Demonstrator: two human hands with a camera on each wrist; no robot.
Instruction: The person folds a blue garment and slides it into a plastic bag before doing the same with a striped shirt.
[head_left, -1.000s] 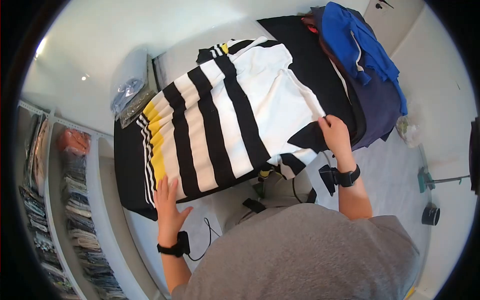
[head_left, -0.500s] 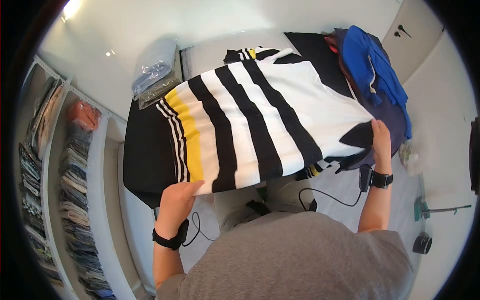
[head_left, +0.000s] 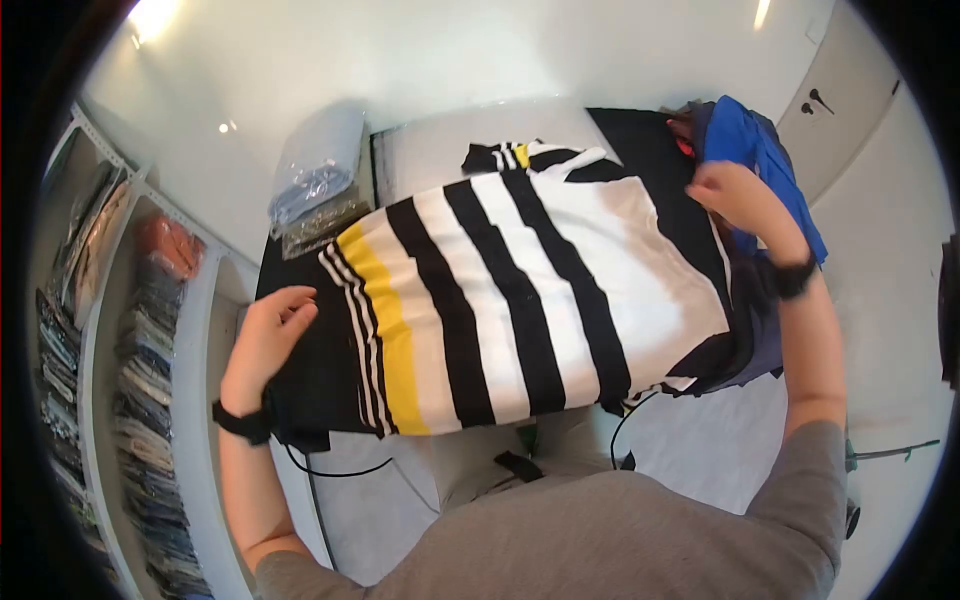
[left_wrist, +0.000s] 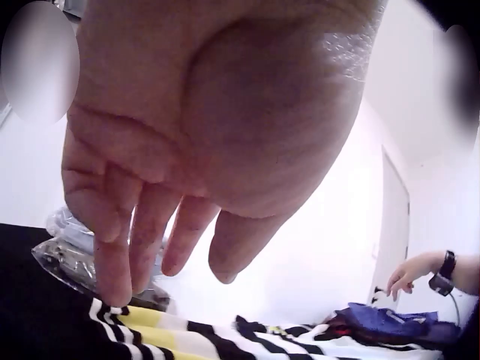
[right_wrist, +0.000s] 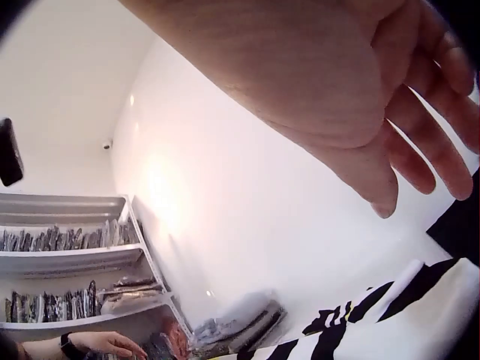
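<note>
Shirt [head_left: 520,290] flat, long axis running left hand [head_left: 268,335] to right hand [head_left: 735,195], yellow end leftward; fingers relaxed, holding nothing.

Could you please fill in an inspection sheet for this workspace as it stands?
Surface: table, mostly under a black cloth.
Job's things: striped shirt spread flat on the cloth.
Clutter: pile of clothes, blue on top; plastic bags at the far corner.
Hands: left hand open over the cloth; right hand open over the pile; both hold nothing.
Cables: black cable below the near edge.
Surroundings: shelves of packed clothes, door.
</note>
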